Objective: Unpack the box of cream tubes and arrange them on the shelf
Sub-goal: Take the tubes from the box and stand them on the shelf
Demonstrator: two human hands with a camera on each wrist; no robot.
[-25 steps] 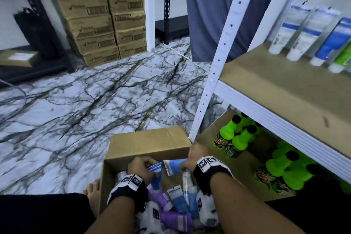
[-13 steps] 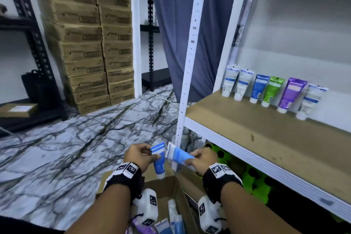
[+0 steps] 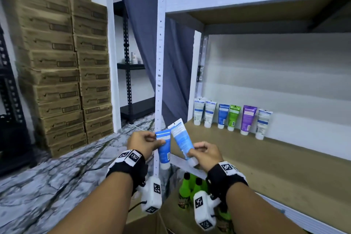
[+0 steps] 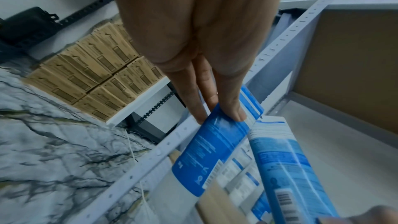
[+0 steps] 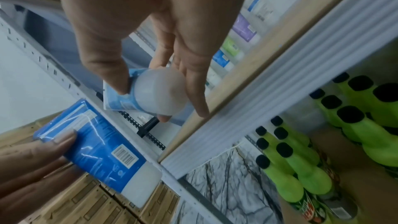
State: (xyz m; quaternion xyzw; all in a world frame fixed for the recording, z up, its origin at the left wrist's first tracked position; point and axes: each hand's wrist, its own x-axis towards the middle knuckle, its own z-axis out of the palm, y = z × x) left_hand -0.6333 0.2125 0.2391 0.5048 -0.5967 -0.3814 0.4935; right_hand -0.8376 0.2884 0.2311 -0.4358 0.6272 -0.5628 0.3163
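Task partly done: six cream tubes (image 3: 229,118) stand caps-down in a row at the back of the shelf (image 3: 266,167), beyond and to the right of the hands; most of the board is bare. The box (image 3: 144,224) lies below the wrists, contents hidden. Left hand (image 3: 141,143) pinches the crimped end of a dark-blue tube (image 3: 164,150), cap hanging down. Right hand (image 3: 204,155), fingers curled, grips a light-blue tube (image 3: 181,138) near its white cap, crimp tilted up-left. Both tubes are not yet shelved.
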